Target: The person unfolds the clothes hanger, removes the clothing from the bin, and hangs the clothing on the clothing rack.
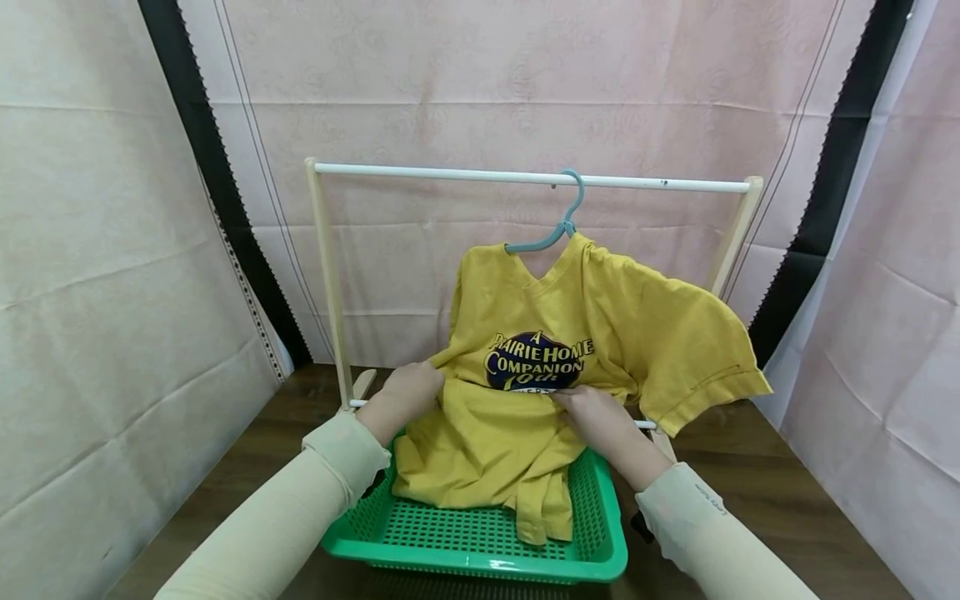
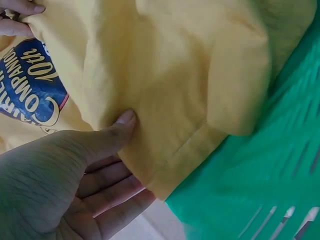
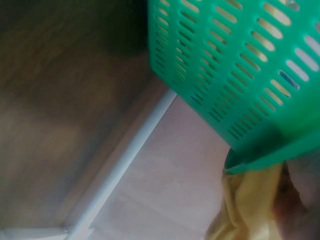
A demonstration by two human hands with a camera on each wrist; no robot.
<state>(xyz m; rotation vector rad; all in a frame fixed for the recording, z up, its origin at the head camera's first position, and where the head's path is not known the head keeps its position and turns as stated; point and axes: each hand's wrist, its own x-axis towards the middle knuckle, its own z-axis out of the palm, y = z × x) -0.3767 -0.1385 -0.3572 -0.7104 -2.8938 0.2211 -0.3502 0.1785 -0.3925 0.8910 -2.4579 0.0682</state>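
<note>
A yellow T-shirt (image 1: 543, 304) with a dark blue printed emblem hangs on a light blue hanger (image 1: 542, 242), which is hooked over the rack's top bar (image 1: 435, 172). My left hand (image 1: 411, 392) pinches the shirt at its left side; in the left wrist view the thumb lies on the cloth (image 2: 150, 75) with the fingers behind. At the lower edge of the print my right hand (image 1: 600, 423) pinches a fold of the shirt. Below the hands, the bunched lower part hangs down into a green basket (image 1: 480, 560). The right sleeve spreads out sideways.
The rack's cream side posts (image 1: 328, 283) stand left and right of the shirt, with a lower white bar partly behind it. All sits on a dark wooden table (image 1: 757, 500). Pale cloth walls (image 1: 390, 75) with black strips enclose the space.
</note>
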